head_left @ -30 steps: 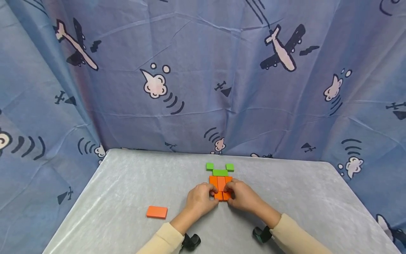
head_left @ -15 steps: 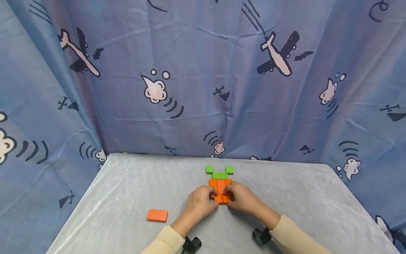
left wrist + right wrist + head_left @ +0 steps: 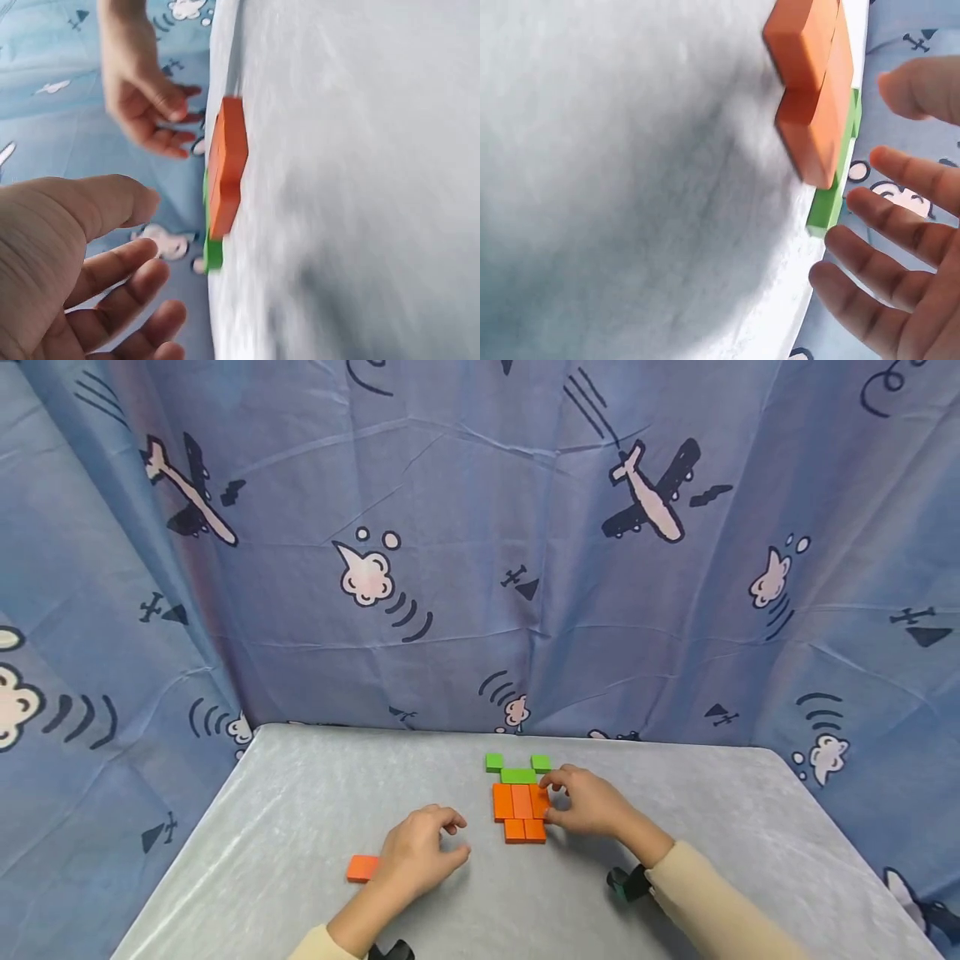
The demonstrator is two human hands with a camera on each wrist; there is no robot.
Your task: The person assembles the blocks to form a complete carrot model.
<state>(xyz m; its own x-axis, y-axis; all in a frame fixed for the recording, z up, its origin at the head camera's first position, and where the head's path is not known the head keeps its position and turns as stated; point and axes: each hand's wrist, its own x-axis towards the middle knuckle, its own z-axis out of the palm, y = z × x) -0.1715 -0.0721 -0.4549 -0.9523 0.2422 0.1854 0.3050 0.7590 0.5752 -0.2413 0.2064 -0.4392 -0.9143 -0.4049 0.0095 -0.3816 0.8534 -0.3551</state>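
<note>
Several orange blocks (image 3: 521, 803) lie flat side by side on the table, three in an upper row and two smaller ones below. A green bar block (image 3: 517, 776) touches their far end, with two small green blocks (image 3: 493, 763) at its corners. My right hand (image 3: 588, 802) hovers at the right side of the orange blocks, fingers loosely bent and holding nothing; the right wrist view shows its fingers (image 3: 881, 214) apart. To the left of the blocks, my left hand (image 3: 418, 852) is in the air with thumb and fingers spread. It partly hides a separate orange block (image 3: 362, 868).
A pale cloth covers the table (image 3: 300, 793), which ends at a blue curtain (image 3: 450, 568) printed with airplanes. Dark wrist-worn devices show under both forearms, the right one (image 3: 628, 883) more fully.
My left hand has let go of the lower orange blocks and moved left, partly over the separate block. My right hand has come off them too, shifting slightly right and away from me.
</note>
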